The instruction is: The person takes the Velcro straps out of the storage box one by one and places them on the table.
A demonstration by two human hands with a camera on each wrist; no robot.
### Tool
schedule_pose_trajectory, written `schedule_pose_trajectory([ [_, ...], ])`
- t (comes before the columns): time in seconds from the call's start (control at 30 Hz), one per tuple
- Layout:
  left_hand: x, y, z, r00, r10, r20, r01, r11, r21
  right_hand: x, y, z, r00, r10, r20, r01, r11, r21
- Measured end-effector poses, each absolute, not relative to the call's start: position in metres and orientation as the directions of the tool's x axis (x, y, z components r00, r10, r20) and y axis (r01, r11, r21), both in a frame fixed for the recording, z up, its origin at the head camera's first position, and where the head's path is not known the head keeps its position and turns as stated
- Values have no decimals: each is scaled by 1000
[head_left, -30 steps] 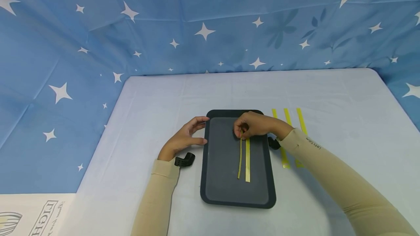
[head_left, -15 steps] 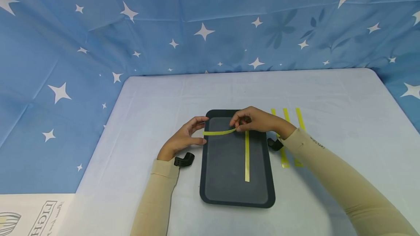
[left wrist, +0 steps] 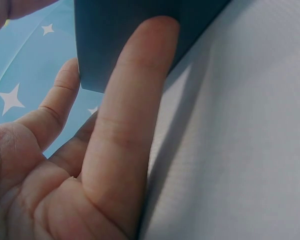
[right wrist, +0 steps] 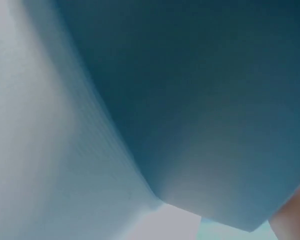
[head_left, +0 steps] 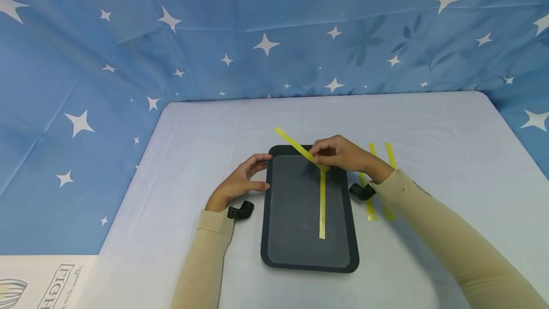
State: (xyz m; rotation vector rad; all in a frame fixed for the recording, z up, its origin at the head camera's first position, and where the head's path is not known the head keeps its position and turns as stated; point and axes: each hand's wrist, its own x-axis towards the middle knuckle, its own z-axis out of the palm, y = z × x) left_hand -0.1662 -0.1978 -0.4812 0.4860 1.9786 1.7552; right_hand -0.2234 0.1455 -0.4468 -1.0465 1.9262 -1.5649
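Already one yellow strip (head_left: 322,209) lies on the tray (head_left: 291,223); the right hand (head_left: 344,154) pinches another strip (head_left: 293,143), three strips (head_left: 391,155) remain outside, and the left hand (head_left: 237,182), fingers straight, touches the rim (head_left: 264,232).

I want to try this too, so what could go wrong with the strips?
The held yellow strip might slip or bend, because the right hand pinches it near one end. In the head view that end overlaps the lying strip in the tray, so it could nudge it. The right sleeve passes over loose strips and might brush them.
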Motion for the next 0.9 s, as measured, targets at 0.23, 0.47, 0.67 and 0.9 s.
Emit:
schedule_pose_trajectory([
  [0.23, -165, -198, -482, -838, 536, -105, -42, 129, 991, -219, 153, -447, -656, -747, 104, -200, 39, -979],
  [0.47, -164, -198, -481, -839, 533, -112, -46, 137, 990, -214, 161, -447, -677, -731, 86, -162, 34, -986],
  [0.67, -164, -198, -481, -837, 536, -110, -49, 128, 991, -209, 168, -444, -693, -714, 100, -156, 14, -988],
  [0.9, -164, -196, -481, -840, 531, -111, -51, 127, 991, -202, 179, -439, -741, -667, 74, -159, 68, -985],
])
